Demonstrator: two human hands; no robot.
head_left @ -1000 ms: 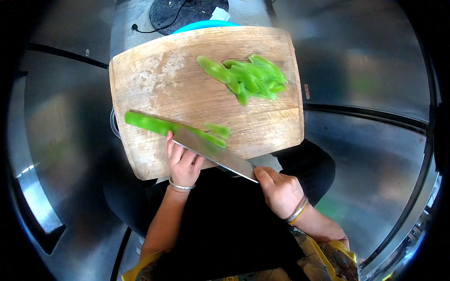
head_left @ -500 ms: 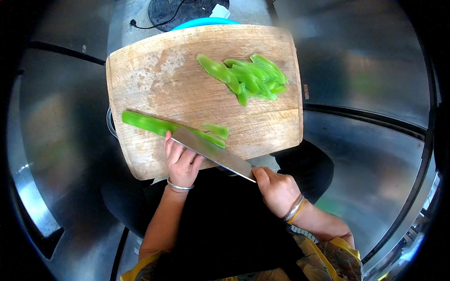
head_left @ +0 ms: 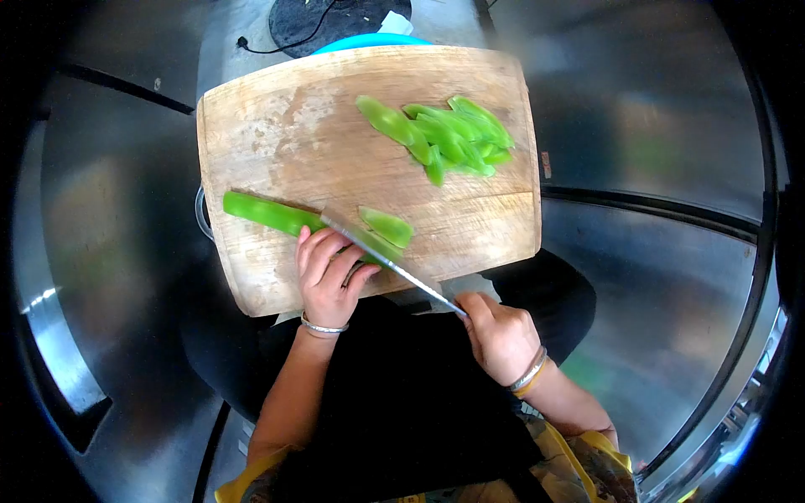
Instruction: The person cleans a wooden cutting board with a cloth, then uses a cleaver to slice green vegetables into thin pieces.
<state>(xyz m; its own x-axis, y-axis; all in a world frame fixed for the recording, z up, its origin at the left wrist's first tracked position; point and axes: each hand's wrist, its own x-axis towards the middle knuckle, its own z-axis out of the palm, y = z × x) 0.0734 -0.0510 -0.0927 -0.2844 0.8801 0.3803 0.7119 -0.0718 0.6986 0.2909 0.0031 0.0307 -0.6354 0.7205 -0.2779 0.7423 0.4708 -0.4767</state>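
My right hand (head_left: 501,337) is closed around the handle of a cleaver (head_left: 401,271), whose blade slants up and left over a peeled green celtuce stem (head_left: 267,212). The stem lies along the lower left of a wooden cutting board (head_left: 285,159). With bent fingers, my left hand (head_left: 327,281) presses the stem at the board's near edge, right beside the blade. A single cut slice (head_left: 388,227) lies just right of the blade. Farther up the board is a loose pile of thin celtuce slices (head_left: 461,138). The blade hides part of the stem's right end.
Beyond the board show the rim of a blue basin (head_left: 369,41), a black plug with its cord (head_left: 243,42) and a dark round surface (head_left: 298,21). Metal panels (head_left: 646,109) flank both sides. My knees are beneath the board.
The cleaver has gone from showing its flat side to standing nearly edge-on, its tip slightly higher and to the right. My left fingers have shifted a little up and right along the stem.
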